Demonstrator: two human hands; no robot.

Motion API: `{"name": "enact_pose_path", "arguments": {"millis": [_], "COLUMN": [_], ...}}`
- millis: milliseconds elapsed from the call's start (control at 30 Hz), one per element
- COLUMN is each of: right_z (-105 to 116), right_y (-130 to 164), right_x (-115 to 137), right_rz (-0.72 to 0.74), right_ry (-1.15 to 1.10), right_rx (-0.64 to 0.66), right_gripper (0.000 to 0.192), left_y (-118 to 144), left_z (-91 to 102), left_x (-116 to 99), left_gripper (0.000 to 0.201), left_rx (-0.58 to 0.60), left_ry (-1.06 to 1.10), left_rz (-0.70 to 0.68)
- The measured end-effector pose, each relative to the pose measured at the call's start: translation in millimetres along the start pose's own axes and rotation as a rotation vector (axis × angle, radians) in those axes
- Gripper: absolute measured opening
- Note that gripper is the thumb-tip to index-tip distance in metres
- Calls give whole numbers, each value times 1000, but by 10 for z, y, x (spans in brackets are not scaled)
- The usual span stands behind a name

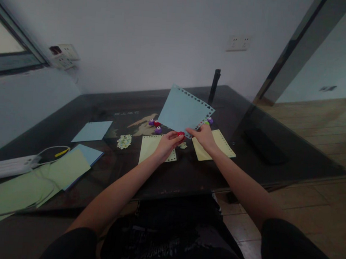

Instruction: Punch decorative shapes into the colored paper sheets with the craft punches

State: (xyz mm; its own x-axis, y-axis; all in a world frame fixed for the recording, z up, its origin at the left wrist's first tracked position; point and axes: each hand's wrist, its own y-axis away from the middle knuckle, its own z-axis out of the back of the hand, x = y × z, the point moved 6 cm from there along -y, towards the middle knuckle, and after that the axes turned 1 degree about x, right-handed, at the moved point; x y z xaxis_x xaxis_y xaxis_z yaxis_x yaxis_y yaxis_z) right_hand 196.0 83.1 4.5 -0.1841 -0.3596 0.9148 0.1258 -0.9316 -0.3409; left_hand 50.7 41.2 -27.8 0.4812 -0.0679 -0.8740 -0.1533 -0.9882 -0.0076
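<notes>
My right hand (203,136) holds a light blue paper sheet (182,110) by its lower corner, tilted up above the dark table (222,105). Small shapes are punched along the sheet's top and right edges. My left hand (167,143) grips a small red paper punch (181,134) at the sheet's bottom edge. Below the hands lie two yellow sheets with punched edges, one (151,145) under the left hand and one (222,143) under the right.
Purple and red punches (155,125) sit behind the sheet, another purple one (210,120) at its right. A pile of cut-outs (124,141), a blue sheet (92,131), green and blue papers (66,167) and a white power strip (7,166) with cables lie at left.
</notes>
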Motion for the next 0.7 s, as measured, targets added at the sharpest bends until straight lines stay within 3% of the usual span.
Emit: {"name": "enact_pose_path", "arguments": {"millis": [433, 700], "right_z": [7, 39], "right_y": [13, 6], "right_x": [46, 43], "right_rz": [19, 8], "right_ry": [42, 45], "right_rx": [9, -29], "right_gripper": [22, 24], "left_y": [57, 49], "left_z": [-35, -53], "left_x": [-18, -55], "left_gripper": [34, 32], "left_rx": [15, 11], "left_ry": [-166, -87], "left_rz": [47, -28]}}
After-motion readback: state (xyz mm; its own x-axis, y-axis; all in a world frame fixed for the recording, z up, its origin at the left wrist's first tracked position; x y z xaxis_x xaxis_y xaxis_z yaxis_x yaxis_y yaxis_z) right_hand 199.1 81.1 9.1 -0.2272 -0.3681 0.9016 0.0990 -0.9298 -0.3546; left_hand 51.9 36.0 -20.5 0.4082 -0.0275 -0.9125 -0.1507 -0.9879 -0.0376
